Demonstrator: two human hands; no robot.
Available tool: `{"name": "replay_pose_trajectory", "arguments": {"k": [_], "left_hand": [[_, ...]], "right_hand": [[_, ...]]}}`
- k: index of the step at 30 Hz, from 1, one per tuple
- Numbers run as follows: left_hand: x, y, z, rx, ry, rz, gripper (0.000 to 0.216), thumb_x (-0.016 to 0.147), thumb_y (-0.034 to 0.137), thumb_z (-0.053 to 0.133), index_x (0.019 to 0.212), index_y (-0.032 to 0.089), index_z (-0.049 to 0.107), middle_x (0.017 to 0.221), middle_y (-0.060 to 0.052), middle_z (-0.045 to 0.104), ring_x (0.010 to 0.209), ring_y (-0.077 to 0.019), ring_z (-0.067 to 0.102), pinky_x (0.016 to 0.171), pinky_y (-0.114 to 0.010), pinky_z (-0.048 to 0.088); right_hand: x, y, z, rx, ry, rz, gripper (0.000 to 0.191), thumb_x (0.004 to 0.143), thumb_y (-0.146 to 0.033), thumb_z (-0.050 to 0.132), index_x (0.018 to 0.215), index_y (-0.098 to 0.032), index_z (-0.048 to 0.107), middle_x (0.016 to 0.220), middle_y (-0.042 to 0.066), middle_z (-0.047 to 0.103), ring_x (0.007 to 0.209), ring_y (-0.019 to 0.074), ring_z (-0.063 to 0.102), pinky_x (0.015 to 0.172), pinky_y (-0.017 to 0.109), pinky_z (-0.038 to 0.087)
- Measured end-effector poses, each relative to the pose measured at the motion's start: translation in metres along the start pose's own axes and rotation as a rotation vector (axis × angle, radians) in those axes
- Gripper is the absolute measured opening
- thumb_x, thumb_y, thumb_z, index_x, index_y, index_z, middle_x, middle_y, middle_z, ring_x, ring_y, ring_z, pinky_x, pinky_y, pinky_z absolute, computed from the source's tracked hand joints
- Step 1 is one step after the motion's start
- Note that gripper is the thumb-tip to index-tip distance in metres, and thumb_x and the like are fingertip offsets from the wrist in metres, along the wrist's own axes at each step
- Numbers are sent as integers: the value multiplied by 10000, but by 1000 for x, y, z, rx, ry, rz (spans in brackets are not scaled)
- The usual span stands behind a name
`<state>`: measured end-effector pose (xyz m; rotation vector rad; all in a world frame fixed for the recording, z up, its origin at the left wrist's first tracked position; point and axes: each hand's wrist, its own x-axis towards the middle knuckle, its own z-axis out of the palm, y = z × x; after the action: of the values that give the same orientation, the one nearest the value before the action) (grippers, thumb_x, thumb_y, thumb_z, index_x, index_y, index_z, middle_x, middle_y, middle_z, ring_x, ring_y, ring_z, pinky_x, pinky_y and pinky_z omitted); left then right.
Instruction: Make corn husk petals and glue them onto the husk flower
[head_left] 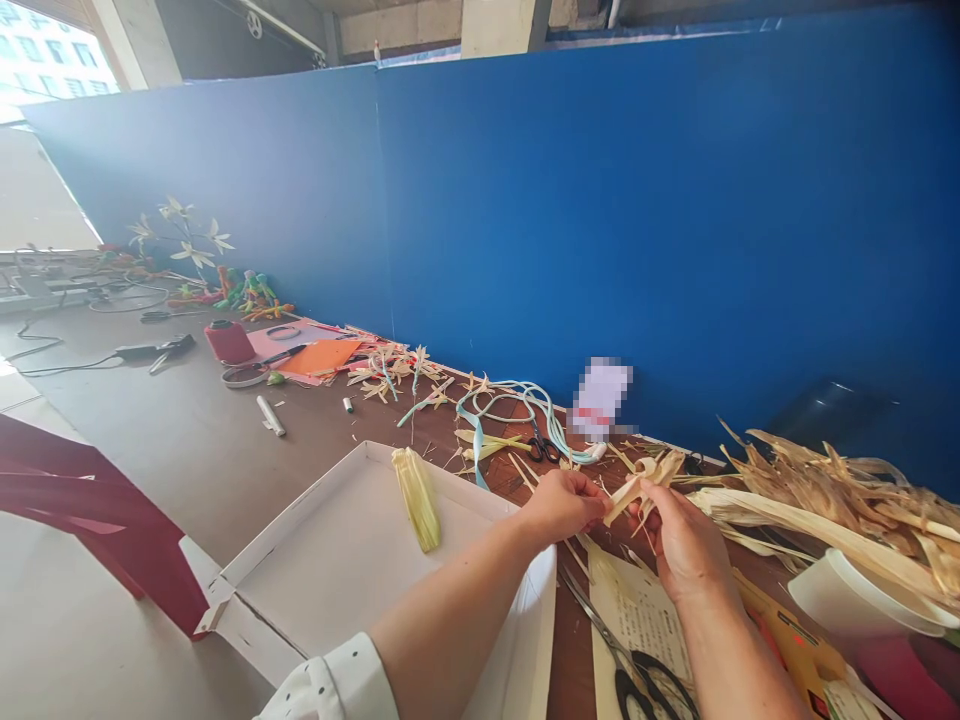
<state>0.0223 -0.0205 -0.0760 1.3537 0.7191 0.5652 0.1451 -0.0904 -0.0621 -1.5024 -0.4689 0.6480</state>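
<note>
My left hand (568, 505) pinches the left end of a pale dried corn husk strip (624, 498) over the table's right part. The fingers of my right hand (686, 540) are closed on the other side of the same husk, whose top curls up in folded pieces. Below the hands lie black-handled scissors (626, 655) on a printed paper sheet (637, 590). Left of my forearm, a yellow-green piece of husk (418, 500) rests in a shallow white box lid (315, 570).
A heap of dry husks (832, 490) and a white paper cup (862, 590) stand on the right. Pale blue cord (525, 405), small scissors (544, 448), husk flowers (379, 375), orange paper (324, 357) and a red spool (229, 342) line the blue partition (570, 220).
</note>
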Motion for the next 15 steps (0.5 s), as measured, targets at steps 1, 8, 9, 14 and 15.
{"name": "replay_pose_trajectory", "arguments": {"k": [1, 8, 9, 14, 15], "left_hand": [[1, -2, 1, 29, 16, 11, 59, 670, 183, 604, 685, 126, 607, 534, 33, 518, 475, -61, 436, 489, -188, 337], [-3, -2, 4, 130, 70, 56, 156, 692, 270, 626, 758, 130, 633, 531, 44, 498, 472, -60, 396, 481, -191, 308], [-4, -1, 5, 130, 66, 56, 151, 694, 267, 625, 755, 129, 631, 531, 45, 497, 472, -59, 395, 481, -190, 308], [-7, 3, 4, 121, 48, 50, 152, 710, 268, 625, 768, 128, 629, 540, 44, 497, 470, -56, 392, 472, -187, 298], [-7, 4, 4, 125, 49, 44, 158, 709, 271, 629, 776, 128, 633, 545, 43, 500, 475, -56, 397, 473, -188, 298]], "right_hand": [[0, 0, 0, 8, -12, 16, 301, 609, -429, 710, 811, -206, 705, 659, 11, 660, 558, 171, 577, 491, 276, 474], [7, 13, -8, -111, -48, -46, 375, 563, -486, 766, 794, -199, 702, 580, 13, 640, 503, 182, 567, 466, 295, 459], [9, 15, -9, -126, -44, -66, 408, 554, -494, 772, 810, -184, 706, 573, 13, 635, 500, 179, 563, 464, 291, 450], [15, 19, -13, -192, 4, -149, 496, 534, -554, 770, 816, -149, 718, 541, 13, 617, 492, 163, 540, 463, 279, 417], [16, 20, -13, -203, 12, -153, 497, 535, -560, 767, 815, -152, 719, 539, 12, 617, 490, 160, 536, 465, 278, 414]]}}
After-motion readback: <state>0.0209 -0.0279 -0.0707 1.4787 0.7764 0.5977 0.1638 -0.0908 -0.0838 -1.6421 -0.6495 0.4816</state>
